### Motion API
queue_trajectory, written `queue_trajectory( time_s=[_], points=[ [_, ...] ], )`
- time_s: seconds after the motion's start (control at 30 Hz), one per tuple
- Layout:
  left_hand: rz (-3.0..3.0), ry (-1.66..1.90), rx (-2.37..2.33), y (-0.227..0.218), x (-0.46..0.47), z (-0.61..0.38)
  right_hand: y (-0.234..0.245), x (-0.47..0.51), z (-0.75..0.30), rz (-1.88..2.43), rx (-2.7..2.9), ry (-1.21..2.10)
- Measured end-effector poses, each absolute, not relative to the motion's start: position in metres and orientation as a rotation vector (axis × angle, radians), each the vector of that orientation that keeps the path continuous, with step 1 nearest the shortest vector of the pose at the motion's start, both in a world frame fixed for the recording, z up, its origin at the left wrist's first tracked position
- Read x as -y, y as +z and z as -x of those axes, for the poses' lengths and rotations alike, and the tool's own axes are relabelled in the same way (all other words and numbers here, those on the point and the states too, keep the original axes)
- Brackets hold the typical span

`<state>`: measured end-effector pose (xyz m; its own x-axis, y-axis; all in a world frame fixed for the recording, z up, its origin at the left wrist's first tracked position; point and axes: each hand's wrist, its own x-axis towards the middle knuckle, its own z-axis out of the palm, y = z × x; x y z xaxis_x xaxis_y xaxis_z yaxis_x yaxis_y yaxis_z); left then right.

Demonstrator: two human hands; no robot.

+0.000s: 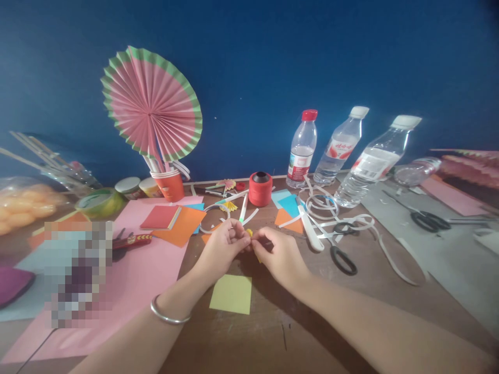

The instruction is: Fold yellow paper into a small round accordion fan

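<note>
My left hand (pixel 225 243) and my right hand (pixel 277 253) meet over the middle of the brown table (pixel 273 332). Together their fingertips pinch a small folded piece of yellow paper (pixel 249 232), mostly hidden by the fingers. A silver bangle (pixel 168 315) circles my left wrist. Just below the hands a yellow-green paper square (pixel 232 294) lies flat. A red thread spool (pixel 260 188) stands behind the hands.
A pink-and-green paper fan (pixel 153 104) stands in an orange cup (pixel 169 185). Three water bottles (pixel 302 148) line the back right. Scissors (pixel 338 248), white paper strips (pixel 351 223) and coloured paper squares (pixel 181 226) lie around. A large pink sheet (pixel 132 280) covers the left.
</note>
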<state>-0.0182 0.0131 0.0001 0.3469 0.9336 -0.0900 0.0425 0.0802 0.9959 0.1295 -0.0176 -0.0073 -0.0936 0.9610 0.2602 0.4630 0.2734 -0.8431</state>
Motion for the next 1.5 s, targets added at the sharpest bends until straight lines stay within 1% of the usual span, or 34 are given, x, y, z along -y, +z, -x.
queue_trajectory(
  time_s=[0.33, 0.53, 0.7, 1.03, 1.5],
  points=[
    [-1.342, 0.888, -1.066, -0.002, -0.013, 0.017, -0.008, 0.017, -0.129, 1.412, 1.615, 0.764],
    [-1.361, 0.888, -1.080, -0.002, -0.013, 0.018, -0.008, 0.017, -0.128, 1.308, 1.606, 0.852],
    [-1.346, 0.895, -1.084, -0.002, -0.013, 0.017, -0.009, 0.017, -0.128, 1.353, 1.603, 0.818],
    [-1.310, 0.973, -1.056, -0.004, -0.017, 0.018, -0.010, 0.011, -0.128, 1.309, 1.425, 0.995],
    [-1.319, 1.005, -1.061, -0.004, -0.017, 0.018, -0.009, 0.007, -0.129, 1.324, 1.299, 1.059]
  ],
)
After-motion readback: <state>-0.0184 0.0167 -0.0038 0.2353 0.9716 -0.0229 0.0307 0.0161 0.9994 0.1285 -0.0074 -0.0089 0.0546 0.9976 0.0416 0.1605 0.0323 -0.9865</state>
